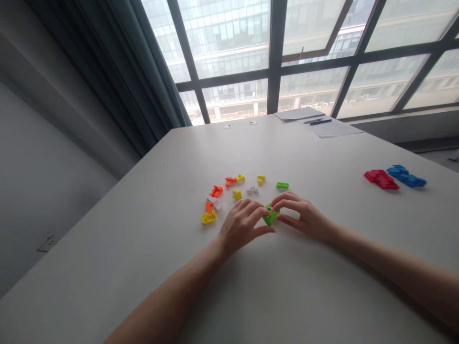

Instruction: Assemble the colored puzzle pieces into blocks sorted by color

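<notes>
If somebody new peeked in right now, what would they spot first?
Probably the bright green piece between the left hand and right hand, near the picture's middle. Next, maybe the red shape and blue shape side by side on the right, then the bright window behind.

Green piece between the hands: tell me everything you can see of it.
The green piece is small, bright green and looks like molded plastic. Its outline is irregular and angular; finer parts are too small to make out. It sits at a slant at or just above the white table; whether it touches the top isn't clear. The left hand and right hand flank it, fingers partly covering it and seemingly touching it. How firmly it's gripped can't be told.
</notes>
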Demonstrator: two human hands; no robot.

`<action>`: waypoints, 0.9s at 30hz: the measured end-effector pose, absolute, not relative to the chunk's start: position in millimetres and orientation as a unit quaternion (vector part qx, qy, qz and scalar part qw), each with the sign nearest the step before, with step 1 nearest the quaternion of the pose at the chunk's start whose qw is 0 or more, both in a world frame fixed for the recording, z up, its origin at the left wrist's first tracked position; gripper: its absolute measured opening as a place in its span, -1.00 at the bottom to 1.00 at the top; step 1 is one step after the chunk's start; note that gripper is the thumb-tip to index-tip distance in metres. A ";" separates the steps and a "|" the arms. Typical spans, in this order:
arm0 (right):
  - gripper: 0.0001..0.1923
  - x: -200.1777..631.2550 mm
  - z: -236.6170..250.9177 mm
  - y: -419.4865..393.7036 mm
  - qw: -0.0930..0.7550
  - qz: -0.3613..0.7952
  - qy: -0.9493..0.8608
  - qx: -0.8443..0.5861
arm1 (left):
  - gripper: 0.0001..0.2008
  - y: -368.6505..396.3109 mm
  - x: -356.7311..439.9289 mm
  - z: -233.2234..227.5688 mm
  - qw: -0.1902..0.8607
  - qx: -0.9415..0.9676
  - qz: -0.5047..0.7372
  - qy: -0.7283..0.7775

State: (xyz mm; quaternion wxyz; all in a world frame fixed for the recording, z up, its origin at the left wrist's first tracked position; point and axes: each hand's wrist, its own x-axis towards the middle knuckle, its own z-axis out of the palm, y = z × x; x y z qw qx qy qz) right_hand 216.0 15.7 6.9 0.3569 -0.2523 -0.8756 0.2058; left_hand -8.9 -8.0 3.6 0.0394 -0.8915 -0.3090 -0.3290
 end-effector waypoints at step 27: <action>-0.81 218.4 5.1 17.9 0.359 0.209 -0.871 -0.263 | -0.72 -6.1 -8.7 4.0 -0.031 -0.885 -0.325 -0.333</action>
